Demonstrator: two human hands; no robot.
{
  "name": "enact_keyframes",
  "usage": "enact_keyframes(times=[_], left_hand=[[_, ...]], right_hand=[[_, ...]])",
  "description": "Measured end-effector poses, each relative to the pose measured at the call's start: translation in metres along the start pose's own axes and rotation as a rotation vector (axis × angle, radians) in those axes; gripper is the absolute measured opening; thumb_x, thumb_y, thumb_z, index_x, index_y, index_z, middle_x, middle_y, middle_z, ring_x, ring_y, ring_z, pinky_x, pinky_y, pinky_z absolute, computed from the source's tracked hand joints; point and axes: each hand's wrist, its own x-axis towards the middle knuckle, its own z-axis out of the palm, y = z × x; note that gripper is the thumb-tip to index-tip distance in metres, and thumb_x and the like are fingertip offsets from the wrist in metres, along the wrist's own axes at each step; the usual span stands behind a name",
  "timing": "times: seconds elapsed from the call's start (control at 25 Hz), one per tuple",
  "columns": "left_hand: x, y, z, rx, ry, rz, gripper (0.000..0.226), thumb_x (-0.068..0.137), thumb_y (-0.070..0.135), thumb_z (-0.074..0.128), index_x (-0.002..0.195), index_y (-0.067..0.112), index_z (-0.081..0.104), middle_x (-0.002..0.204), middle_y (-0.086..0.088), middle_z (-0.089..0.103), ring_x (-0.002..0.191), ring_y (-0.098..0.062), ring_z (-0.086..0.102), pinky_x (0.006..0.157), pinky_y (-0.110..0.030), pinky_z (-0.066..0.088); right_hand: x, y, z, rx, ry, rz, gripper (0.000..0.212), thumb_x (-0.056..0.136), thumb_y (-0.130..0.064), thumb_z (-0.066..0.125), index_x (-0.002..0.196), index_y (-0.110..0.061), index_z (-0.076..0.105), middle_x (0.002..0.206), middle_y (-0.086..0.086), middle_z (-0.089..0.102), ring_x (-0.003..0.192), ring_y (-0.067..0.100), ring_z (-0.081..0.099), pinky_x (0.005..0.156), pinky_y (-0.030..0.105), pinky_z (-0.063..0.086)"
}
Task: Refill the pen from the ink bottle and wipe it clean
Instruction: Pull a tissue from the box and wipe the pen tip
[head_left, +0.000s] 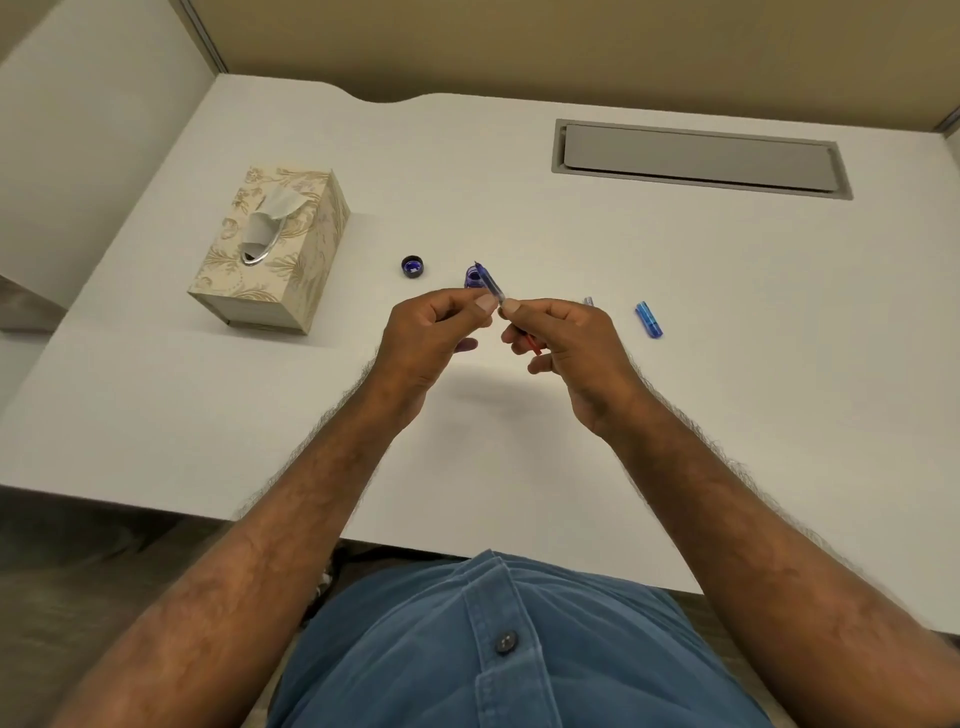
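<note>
Both the left hand (434, 332) and right hand (563, 338) pinch the translucent blue plastic pen section (489, 282), nib raised, probably to work its filler. The small open glass ink bottle (471, 278) sits just beyond the fingertips, within dipping reach.

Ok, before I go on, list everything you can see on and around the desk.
Desk: one, white, fills the view.
Tissue box: one, beige floral, left side, tissue sticking up.
Bottle cap: one, dark, inside up, left of the bottle.
Ink bottle: one, blue, open, behind the hands.
Pen section: one, clear blue, held above the desk.
Blue pen part: one, lying at right.
Cable hatch: one, grey, far right.
Shirt: blue, bottom.
Left hand, right hand: both pinching the pen section.
</note>
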Motion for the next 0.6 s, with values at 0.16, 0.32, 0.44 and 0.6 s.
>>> enact_keyframes(times=[0.16,0.32,0.44,0.6], left_hand=[[0.009,-0.003,-0.022,0.016,0.057,0.0,0.022,0.099,0.027,0.072,0.113,0.012,0.081,0.113,-0.005,0.081,0.109,-0.024,0.075,0.083,-0.033,0.061],[0.026,-0.006,-0.058,0.139,0.177,0.073,0.019,0.097,0.027,0.074,0.111,0.017,0.081,0.106,0.002,0.081,0.103,-0.02,0.076,0.081,-0.032,0.063],[0.045,-0.002,-0.098,0.298,0.303,0.191,0.018,0.096,0.026,0.074,0.112,0.019,0.079,0.1,0.009,0.078,0.088,0.0,0.069,0.085,-0.028,0.06],[0.072,0.006,-0.154,0.478,0.538,0.326,0.023,0.096,0.023,0.07,0.115,0.013,0.077,0.107,0.001,0.077,0.085,0.001,0.066,0.079,-0.01,0.051]], right_hand=[[0.011,-0.001,0.012,0.034,0.026,0.014,0.022,0.098,-0.034,0.075,0.103,-0.014,0.083,0.085,-0.001,0.08,0.08,0.012,0.067,0.073,0.033,0.054],[0.023,0.002,0.027,0.097,0.044,0.039,0.021,0.096,-0.031,0.076,0.101,-0.012,0.082,0.083,0.0,0.078,0.081,0.015,0.066,0.072,0.033,0.051],[0.035,0.001,0.043,0.121,0.041,0.033,0.027,0.096,-0.03,0.076,0.106,-0.006,0.081,0.084,0.002,0.077,0.082,0.017,0.065,0.073,0.034,0.05],[0.053,-0.004,0.064,0.132,0.033,0.021,0.029,0.096,-0.029,0.075,0.108,-0.003,0.08,0.085,0.004,0.076,0.081,0.018,0.065,0.072,0.034,0.05]])
